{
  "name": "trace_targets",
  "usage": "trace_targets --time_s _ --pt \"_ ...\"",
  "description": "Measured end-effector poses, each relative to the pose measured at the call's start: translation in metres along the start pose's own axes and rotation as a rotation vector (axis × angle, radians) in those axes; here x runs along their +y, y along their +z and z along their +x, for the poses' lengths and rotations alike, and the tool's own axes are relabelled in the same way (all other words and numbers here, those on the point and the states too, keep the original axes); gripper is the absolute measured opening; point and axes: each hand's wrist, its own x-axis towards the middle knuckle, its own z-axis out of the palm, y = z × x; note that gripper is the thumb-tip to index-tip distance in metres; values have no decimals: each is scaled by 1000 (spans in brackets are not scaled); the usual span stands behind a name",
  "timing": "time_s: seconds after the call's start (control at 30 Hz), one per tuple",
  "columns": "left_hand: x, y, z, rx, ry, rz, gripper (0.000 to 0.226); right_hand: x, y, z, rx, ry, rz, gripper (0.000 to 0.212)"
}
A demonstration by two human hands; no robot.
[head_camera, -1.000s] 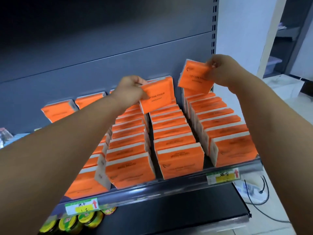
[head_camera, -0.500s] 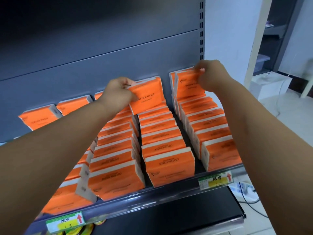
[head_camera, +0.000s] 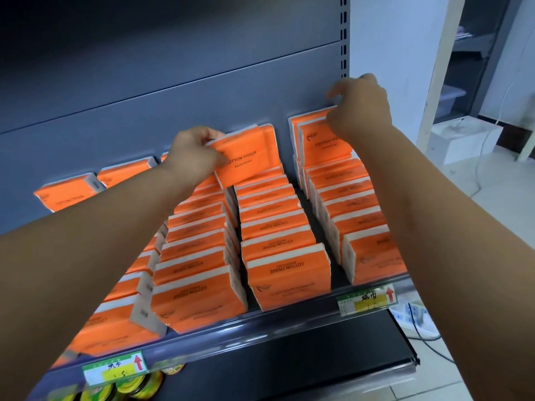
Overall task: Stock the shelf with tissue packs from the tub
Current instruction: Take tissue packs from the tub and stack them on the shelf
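Tissue packs (head_camera: pixel 285 256) are filling the shelf (head_camera: pixel 275 324) in tight upright rows. The left hand (head_camera: pixel 194 157) is gripping one pack (head_camera: pixel 246 159) at the middle row's back, and it probably needs seating behind its neighbours. The right hand (head_camera: pixel 360 110), loosely curled and holding nothing, is hovering over the right row's rear pack (head_camera: pixel 321 143). Jars (head_camera: pixel 127 389) are sitting below.

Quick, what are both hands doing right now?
Left hand: holding an orange tissue pack.
Right hand: on top of the back pack in the right row; grip cannot be told.
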Motion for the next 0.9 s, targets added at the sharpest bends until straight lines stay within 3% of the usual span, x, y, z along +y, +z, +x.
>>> trace_targets --time_s 0.33,0.6,0.73,0.9 --pt "10 10 -2 18 109 97 41 3 19 -9 -9 -98 -109 35" --pt "5 14 -1 9 125 126 39 -6 25 -16 66 -266 -67 49" --pt "4 14 2 8 134 150 39 -22 33 -23 -21 -419 -11 52" --pt "6 21 9 41 183 208 41 -37 42 -30 -161 -404 97 53"
